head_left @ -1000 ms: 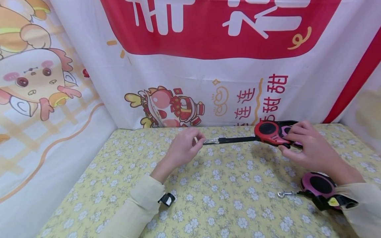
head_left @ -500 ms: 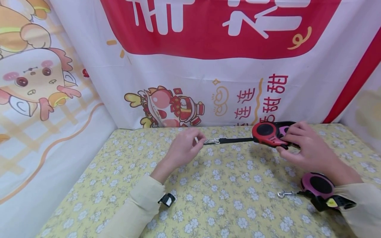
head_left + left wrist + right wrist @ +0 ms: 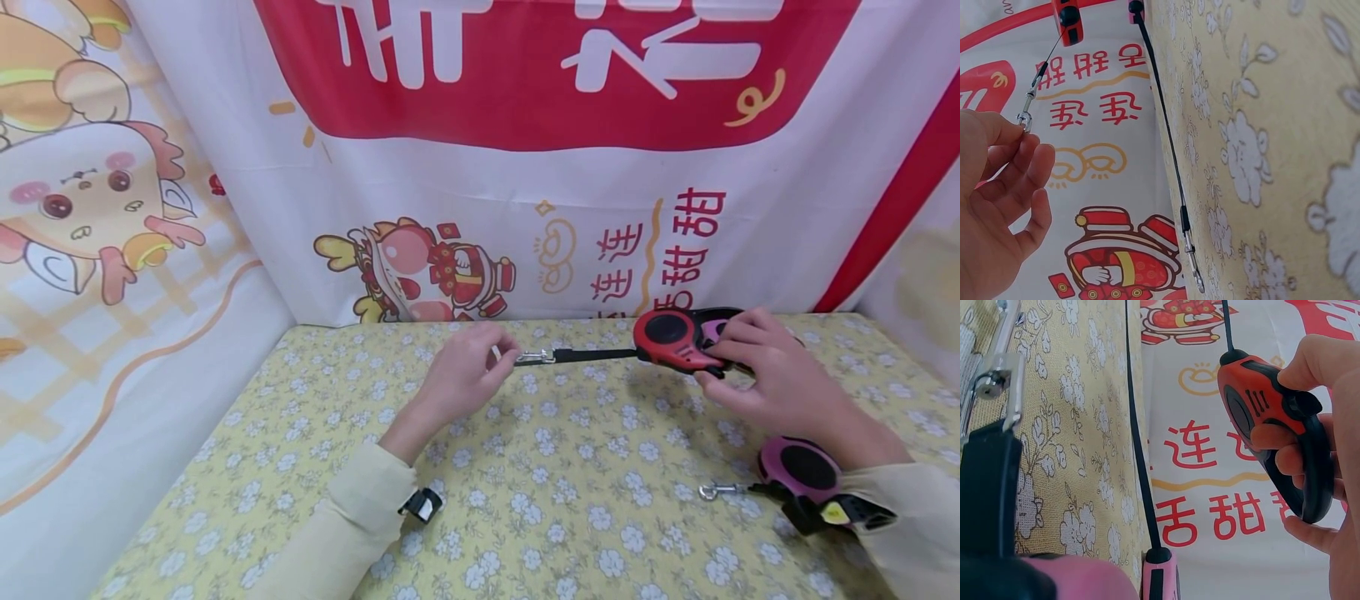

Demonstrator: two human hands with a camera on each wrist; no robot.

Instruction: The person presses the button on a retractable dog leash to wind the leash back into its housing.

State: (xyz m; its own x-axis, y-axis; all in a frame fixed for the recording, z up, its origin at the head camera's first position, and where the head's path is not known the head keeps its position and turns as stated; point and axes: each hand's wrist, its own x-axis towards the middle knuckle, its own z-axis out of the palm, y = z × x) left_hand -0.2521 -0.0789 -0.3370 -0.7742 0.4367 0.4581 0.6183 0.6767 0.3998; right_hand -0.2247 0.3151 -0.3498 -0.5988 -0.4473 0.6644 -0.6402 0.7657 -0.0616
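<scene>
My right hand (image 3: 787, 392) grips the black handle of a red retractable dog leash (image 3: 666, 333) above the far part of the table. In the right wrist view, the thumb lies by the black button (image 3: 1302, 405) and the fingers curl through the handle. My left hand (image 3: 465, 375) pinches the end of its metal clip (image 3: 1025, 119) between thumb and fingertips. A dark cord (image 3: 1229, 328) runs taut between clip and leash. Behind the red leash, a pink retractable leash (image 3: 712, 331) lies partly hidden; its cord (image 3: 1163, 112) stretches leftward along the table to a metal clip (image 3: 1192, 262).
Another pink leash (image 3: 802, 467) lies by my right forearm, its silver clip (image 3: 720, 490) pointing left. A floral yellow cloth (image 3: 525, 508) covers the table. Printed white fabric (image 3: 450, 183) hangs at the back and along the sides.
My right hand has shifted slightly left with the red leash, bringing it a little closer to my left hand. The left hand stays in place, still pinching the clip.
</scene>
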